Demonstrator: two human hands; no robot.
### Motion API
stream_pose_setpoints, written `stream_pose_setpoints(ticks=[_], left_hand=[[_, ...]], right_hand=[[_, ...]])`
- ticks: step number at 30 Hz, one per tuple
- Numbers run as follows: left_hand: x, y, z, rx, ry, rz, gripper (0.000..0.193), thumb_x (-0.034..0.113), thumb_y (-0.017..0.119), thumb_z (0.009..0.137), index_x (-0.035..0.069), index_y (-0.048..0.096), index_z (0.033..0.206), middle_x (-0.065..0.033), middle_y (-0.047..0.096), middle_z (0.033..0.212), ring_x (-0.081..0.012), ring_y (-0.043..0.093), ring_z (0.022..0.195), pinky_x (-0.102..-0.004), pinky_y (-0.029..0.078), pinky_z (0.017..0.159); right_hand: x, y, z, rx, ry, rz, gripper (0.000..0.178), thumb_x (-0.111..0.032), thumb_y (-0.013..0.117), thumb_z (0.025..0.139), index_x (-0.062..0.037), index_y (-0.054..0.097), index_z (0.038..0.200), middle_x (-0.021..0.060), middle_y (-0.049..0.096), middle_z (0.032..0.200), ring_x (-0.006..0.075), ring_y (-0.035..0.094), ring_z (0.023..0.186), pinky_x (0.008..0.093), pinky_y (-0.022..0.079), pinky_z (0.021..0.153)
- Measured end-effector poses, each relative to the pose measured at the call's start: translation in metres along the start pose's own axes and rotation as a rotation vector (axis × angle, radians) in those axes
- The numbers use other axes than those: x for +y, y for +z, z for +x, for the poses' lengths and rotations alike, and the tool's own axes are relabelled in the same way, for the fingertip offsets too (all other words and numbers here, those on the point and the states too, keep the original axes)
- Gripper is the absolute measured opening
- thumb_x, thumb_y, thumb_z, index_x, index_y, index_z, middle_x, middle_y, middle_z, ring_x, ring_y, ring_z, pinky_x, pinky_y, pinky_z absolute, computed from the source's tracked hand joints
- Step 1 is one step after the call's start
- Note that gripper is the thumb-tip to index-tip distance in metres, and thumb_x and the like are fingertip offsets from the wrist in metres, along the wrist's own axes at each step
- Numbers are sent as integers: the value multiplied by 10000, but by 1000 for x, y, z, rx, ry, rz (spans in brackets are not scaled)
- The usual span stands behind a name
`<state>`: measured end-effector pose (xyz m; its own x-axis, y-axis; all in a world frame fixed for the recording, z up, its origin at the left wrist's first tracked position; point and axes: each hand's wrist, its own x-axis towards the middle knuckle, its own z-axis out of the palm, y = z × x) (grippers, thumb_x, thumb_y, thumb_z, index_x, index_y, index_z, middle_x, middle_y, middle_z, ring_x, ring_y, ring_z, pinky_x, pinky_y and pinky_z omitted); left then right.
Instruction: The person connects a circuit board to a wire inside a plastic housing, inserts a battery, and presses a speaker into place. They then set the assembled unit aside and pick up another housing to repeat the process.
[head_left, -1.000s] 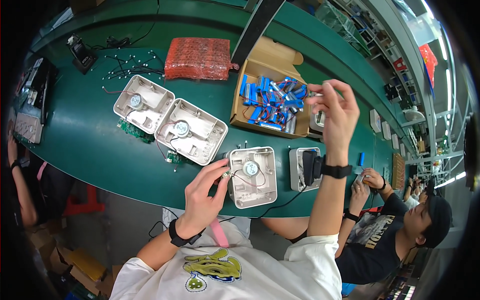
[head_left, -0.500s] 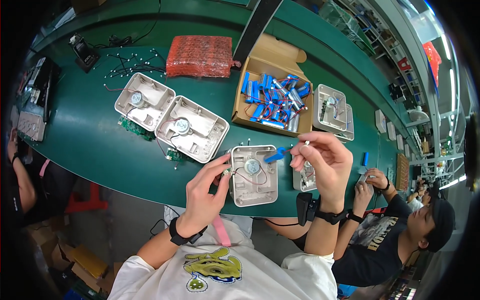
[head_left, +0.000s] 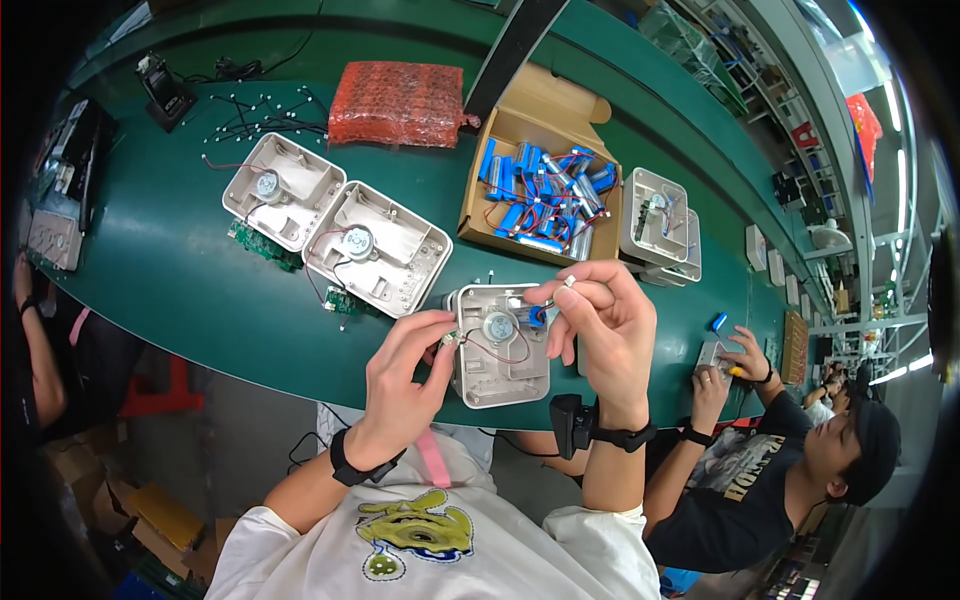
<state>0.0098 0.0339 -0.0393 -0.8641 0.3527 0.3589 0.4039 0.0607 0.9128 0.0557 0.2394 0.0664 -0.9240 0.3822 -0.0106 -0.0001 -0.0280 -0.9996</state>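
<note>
A white plastic housing (head_left: pixel 525 385) lies on the bench in front of me, with a round speaker (head_left: pixel 499 327) inside. My left hand (head_left: pixel 405 365) is at its left rim, thumb and fingers pinching a small green circuit board (head_left: pixel 450 339). A red and a black wire run from there towards the speaker. My right hand (head_left: pixel 612 335) pinches the white connector (head_left: pixel 569 283) of a battery lead. Its blue cylindrical battery (head_left: pixel 537 316) is at the housing's right side, partly hidden by my right fingers.
An open cardboard box (head_left: pixel 478 215) holds several blue batteries. Two open housings (head_left: pixel 420 270) stand left, others (head_left: pixel 640 245) right. A red bubble-wrap bundle (head_left: pixel 396 105) and black cables (head_left: pixel 255 118) lie behind. At right, a co-worker's hands (head_left: pixel 745 355) work on a grey part.
My right hand has moved left and brought the battery to the housing's right side. My left hand keeps its pinch on the circuit board. The whole view has shifted slightly.
</note>
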Motion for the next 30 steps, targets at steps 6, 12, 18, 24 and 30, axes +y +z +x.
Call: stream_pose_setpoints(ticks=[6,12,18,24,30], left_hand=[[-3,3,-3,41,6,39,295,-110,756,885,-21,734,1164,-104,667,1080,-191,686,806,-296,564,686],[-4,6,-5,85,17,8,314,-125,781,848,-12,745,1138,-109,657,1051,-179,680,821,-290,562,693],[-3,8,-6,103,96,66,334,-136,779,817,-20,740,1128,-122,654,1029,-229,679,806,-309,554,675],[-4,11,-7,133,250,202,334,-129,786,794,-54,713,1111,-150,644,987,-318,682,790,-370,572,665],[1,13,-6,136,286,244,327,-139,780,784,-78,703,1096,-156,650,975,-323,688,799,-386,574,661]], right_hand=[[14,18,-22,-83,9,-336,53,-2,708,1003,49,706,1016,143,780,977,117,636,558,238,477,484],[26,41,-32,-136,-225,-723,42,-8,746,968,29,727,972,110,738,898,167,657,577,276,494,530],[32,45,-33,-165,-198,-870,75,-20,751,952,31,705,983,146,692,864,244,677,641,351,523,613],[31,52,-37,-136,-145,-880,69,-18,740,951,23,685,961,144,682,842,256,661,625,375,507,603],[37,60,-42,-57,-188,-900,68,5,725,942,15,660,927,144,663,818,273,644,612,382,493,595]])
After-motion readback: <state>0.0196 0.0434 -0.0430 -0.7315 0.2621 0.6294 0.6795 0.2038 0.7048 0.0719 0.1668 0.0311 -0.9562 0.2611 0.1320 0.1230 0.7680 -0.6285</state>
